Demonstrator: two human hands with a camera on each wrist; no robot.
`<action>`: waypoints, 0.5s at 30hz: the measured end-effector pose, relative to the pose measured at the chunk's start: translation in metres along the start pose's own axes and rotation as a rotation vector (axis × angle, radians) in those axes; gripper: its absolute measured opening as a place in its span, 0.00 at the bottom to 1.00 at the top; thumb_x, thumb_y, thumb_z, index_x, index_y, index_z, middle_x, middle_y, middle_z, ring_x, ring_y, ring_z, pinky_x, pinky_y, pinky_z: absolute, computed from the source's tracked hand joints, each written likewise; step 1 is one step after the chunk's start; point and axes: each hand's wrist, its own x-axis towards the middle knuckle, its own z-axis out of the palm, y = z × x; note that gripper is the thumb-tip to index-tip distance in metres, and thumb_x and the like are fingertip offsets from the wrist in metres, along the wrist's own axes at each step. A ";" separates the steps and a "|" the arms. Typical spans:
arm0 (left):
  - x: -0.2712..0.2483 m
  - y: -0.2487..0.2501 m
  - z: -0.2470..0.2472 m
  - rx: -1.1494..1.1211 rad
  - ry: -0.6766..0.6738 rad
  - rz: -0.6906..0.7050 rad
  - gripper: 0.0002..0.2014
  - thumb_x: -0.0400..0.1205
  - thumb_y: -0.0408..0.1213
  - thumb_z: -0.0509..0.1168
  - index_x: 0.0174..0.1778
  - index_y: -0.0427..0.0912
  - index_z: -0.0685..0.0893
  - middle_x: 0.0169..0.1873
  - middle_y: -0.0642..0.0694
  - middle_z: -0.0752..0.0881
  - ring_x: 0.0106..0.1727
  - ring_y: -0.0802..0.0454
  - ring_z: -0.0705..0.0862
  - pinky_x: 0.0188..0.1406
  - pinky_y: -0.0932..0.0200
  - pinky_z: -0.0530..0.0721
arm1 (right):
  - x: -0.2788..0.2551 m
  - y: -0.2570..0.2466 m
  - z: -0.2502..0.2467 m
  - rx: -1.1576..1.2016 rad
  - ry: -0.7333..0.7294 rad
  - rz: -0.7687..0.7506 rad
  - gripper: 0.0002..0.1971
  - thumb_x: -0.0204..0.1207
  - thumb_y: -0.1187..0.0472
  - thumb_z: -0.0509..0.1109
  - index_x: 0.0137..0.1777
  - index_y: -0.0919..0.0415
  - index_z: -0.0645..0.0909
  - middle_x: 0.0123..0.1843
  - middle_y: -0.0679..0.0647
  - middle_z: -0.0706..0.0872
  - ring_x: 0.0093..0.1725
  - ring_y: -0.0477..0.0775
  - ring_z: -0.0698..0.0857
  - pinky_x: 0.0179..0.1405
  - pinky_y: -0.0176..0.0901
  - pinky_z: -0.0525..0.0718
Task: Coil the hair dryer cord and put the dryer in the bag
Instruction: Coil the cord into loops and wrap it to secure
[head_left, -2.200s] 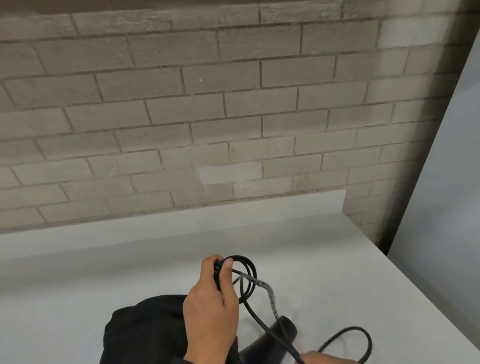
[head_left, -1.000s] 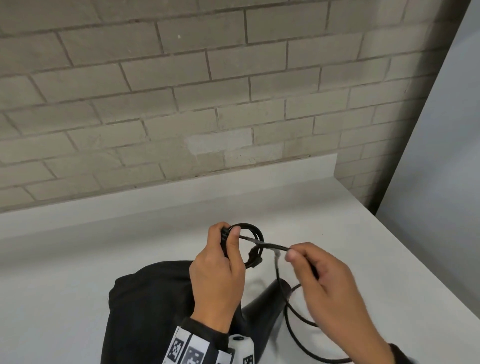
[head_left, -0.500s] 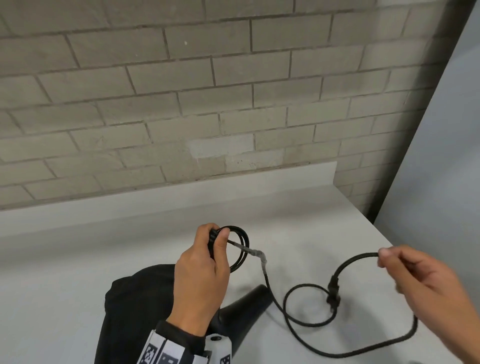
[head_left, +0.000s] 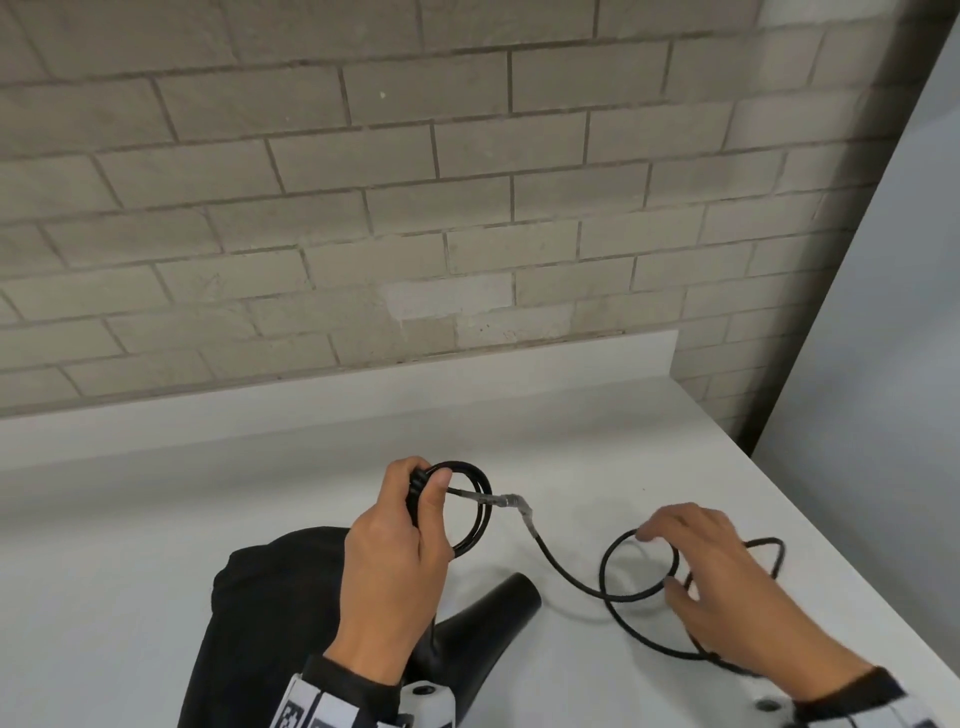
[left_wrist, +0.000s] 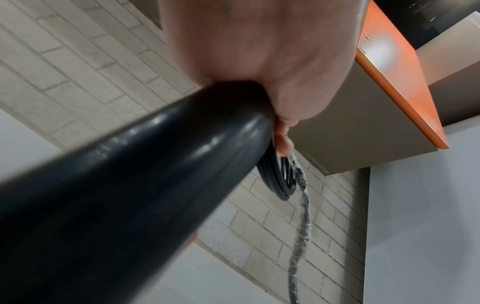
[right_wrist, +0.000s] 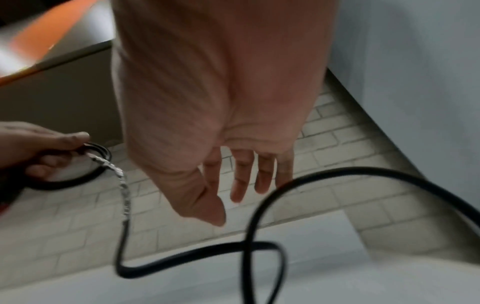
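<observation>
Surface: white counter (head_left: 545, 431), matte, with a low white upstand at the back.
Room: pale brick wall (head_left: 363, 208) behind the counter; a grey panel (head_left: 893, 338) is seen at the right edge. An orange-edged cabinet (left_wrist: 384, 98) is seen overhead in the wrist views.
Bag: black bag (head_left: 260, 613) lies on the counter at lower left, partly covered by the left forearm.
Dryer: black dryer (head_left: 488, 623) lies on the counter just right of the bag, touching it; the barrel is pointed up-right. In the left wrist view it fills the foreground, blurred.
Cord: black cord (head_left: 566, 571), partly coiled. A few small loops are gathered at the left hand; a taped section (head_left: 511, 501) comes next, then a loose run across the counter into one open loop under the right hand.
Left hand (head_left: 400, 561): closed round the coil, thumb pressed on top of the loops; raised above the bag and dryer, knuckles up, wrist tilted toward the wall.
Right hand (head_left: 722, 587): relaxed and spread, nothing gripped; fingers (right_wrist: 262, 174) are extended over the loose loop. Contact with the cord cannot be told. Palm is down, low over the counter, well right of the left hand.
</observation>
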 end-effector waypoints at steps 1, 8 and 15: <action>-0.001 0.001 0.000 -0.001 0.000 0.004 0.12 0.83 0.56 0.54 0.53 0.55 0.76 0.22 0.48 0.82 0.25 0.52 0.83 0.28 0.50 0.83 | 0.002 -0.011 0.005 0.082 0.036 -0.020 0.24 0.73 0.66 0.72 0.63 0.40 0.74 0.62 0.35 0.73 0.64 0.36 0.68 0.67 0.29 0.69; -0.003 0.003 0.001 0.022 0.000 0.027 0.12 0.83 0.55 0.53 0.53 0.55 0.75 0.21 0.54 0.82 0.30 0.59 0.85 0.30 0.62 0.81 | 0.030 -0.092 0.019 0.452 0.050 -0.103 0.25 0.82 0.45 0.63 0.77 0.40 0.59 0.73 0.24 0.64 0.74 0.22 0.61 0.71 0.17 0.59; 0.000 -0.003 0.002 0.082 0.024 0.034 0.15 0.84 0.59 0.51 0.53 0.54 0.76 0.24 0.54 0.82 0.24 0.55 0.85 0.25 0.56 0.81 | 0.039 -0.120 -0.016 0.471 0.192 -0.314 0.03 0.84 0.58 0.64 0.53 0.49 0.78 0.46 0.39 0.78 0.47 0.45 0.80 0.47 0.30 0.77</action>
